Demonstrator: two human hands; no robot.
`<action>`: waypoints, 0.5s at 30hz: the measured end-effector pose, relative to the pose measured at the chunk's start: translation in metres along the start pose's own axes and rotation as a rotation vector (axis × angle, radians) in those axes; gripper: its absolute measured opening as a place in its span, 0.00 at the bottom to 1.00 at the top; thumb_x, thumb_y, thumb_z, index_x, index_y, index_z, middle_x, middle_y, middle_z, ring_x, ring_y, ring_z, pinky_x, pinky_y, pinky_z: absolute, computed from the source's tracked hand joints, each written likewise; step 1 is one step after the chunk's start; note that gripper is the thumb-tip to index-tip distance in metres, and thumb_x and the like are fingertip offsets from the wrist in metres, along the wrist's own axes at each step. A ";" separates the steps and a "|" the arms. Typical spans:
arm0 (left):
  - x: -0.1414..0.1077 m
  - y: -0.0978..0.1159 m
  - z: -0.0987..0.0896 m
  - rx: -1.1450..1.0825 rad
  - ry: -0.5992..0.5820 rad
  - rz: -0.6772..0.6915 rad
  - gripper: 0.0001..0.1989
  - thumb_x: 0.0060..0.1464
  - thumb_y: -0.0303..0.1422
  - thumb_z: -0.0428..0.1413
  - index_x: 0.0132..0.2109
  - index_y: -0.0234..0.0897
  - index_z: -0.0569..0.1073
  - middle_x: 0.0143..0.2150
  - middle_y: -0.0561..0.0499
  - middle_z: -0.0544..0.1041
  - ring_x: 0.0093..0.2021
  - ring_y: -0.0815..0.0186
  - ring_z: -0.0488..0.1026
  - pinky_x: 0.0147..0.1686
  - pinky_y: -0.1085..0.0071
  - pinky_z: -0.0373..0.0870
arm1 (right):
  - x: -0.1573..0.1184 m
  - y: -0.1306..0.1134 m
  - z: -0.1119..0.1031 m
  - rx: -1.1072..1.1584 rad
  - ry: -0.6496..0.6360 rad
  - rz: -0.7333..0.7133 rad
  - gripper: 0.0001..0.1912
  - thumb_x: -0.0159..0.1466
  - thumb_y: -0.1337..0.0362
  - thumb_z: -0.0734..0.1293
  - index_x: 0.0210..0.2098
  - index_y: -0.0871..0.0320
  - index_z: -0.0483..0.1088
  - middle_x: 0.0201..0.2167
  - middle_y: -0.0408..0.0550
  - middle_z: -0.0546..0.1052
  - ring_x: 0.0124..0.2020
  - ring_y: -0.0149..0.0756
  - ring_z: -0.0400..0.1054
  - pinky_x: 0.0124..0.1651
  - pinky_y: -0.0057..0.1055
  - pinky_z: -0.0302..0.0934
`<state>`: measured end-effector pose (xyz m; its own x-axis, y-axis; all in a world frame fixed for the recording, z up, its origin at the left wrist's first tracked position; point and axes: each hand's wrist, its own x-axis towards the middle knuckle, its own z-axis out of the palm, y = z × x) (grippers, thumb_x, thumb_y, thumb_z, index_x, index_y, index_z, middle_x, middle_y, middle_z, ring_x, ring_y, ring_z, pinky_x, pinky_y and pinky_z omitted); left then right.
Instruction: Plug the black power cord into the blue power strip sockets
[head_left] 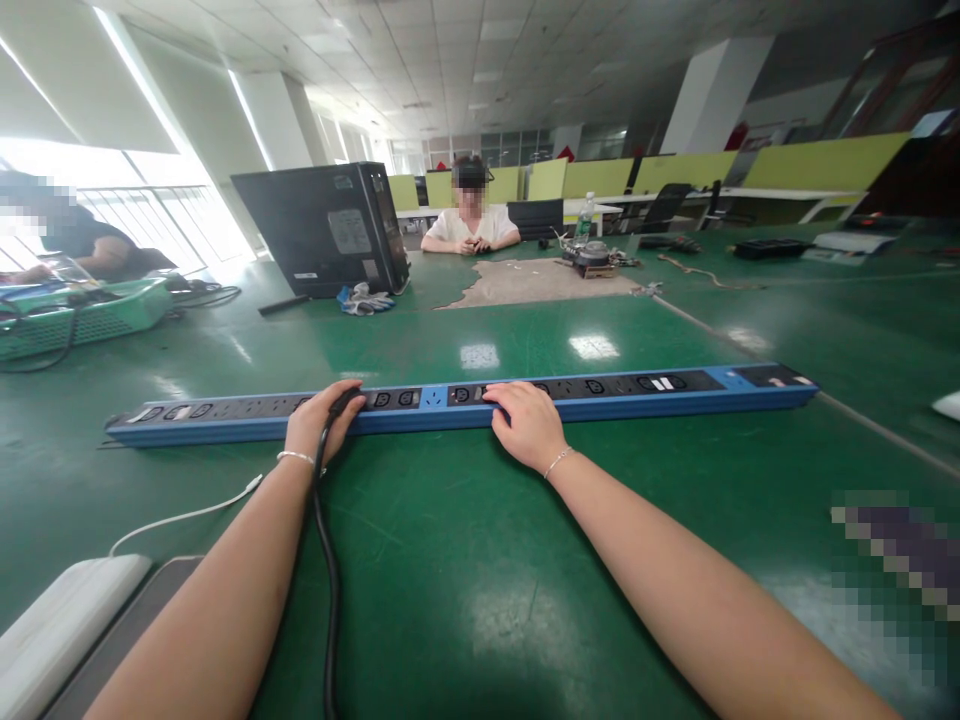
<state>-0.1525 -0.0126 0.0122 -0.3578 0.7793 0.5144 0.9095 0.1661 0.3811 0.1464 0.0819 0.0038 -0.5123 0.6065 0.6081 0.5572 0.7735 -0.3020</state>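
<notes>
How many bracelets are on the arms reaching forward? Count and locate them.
2: a pale bracelet by the left hand, and a thin bracelet by the right hand, each at the wrist.

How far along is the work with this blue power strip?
Already done: the power strip lies across the table. In hand: the left hand holds the black cable at the strip; the right hand touches it. Possibly left: seating the cable's end, which fingers partly hide.
</notes>
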 end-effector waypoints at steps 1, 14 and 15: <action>0.000 0.000 0.001 -0.011 0.007 0.001 0.18 0.53 0.46 0.50 0.48 0.47 0.73 0.44 0.53 0.78 0.42 0.62 0.74 0.46 0.68 0.68 | 0.000 0.000 0.000 -0.001 -0.004 0.002 0.15 0.58 0.69 0.60 0.42 0.55 0.73 0.46 0.45 0.76 0.48 0.40 0.65 0.50 0.40 0.58; 0.003 -0.010 0.014 -0.158 0.095 0.034 0.18 0.52 0.44 0.52 0.46 0.41 0.73 0.43 0.50 0.77 0.43 0.62 0.73 0.48 0.66 0.67 | 0.000 0.000 0.000 -0.024 -0.005 -0.001 0.14 0.59 0.68 0.60 0.42 0.56 0.73 0.47 0.44 0.76 0.49 0.40 0.64 0.50 0.38 0.57; 0.003 -0.007 0.012 -0.171 0.134 0.027 0.18 0.52 0.45 0.52 0.46 0.40 0.73 0.43 0.50 0.77 0.43 0.62 0.73 0.48 0.66 0.67 | 0.000 0.001 0.000 -0.023 -0.004 -0.001 0.14 0.59 0.68 0.60 0.42 0.56 0.73 0.47 0.44 0.76 0.49 0.40 0.64 0.50 0.38 0.57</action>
<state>-0.1573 -0.0046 0.0021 -0.3687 0.6930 0.6195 0.8742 0.0320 0.4845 0.1467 0.0822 0.0031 -0.5156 0.6067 0.6051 0.5720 0.7695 -0.2842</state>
